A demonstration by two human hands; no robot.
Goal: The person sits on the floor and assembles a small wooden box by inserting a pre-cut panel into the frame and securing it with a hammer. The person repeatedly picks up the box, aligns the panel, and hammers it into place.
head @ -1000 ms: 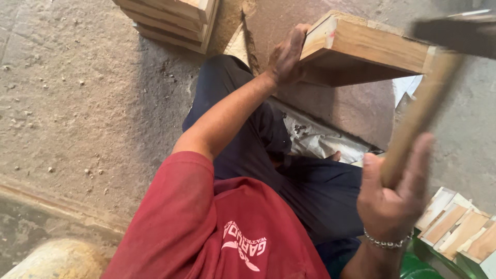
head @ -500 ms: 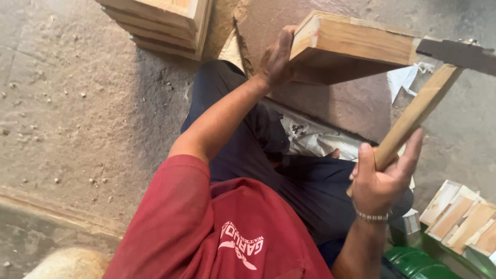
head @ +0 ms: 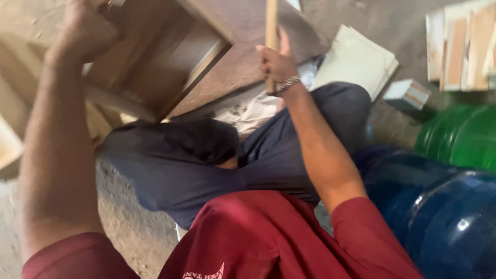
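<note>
Wooden box [head: 155, 67] sits gripped at its top edge by the left hand [head: 85, 28], seemingly closed, while the right hand [head: 276, 64] clenches a wooden handle [head: 271, 31].

1 small box [head: 406, 95] lies on the floor at right, whitish with blue and reddish edges. Just left of it rests a flat cream paper packet [head: 356, 61]. Crumpled printed paper [head: 251, 111] sits by the knee.

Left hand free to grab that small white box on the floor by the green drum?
Probably not. The left hand is gripping the wooden box frame on the far side, and the small white box lies beyond the right arm and raised hammer handle.
</note>
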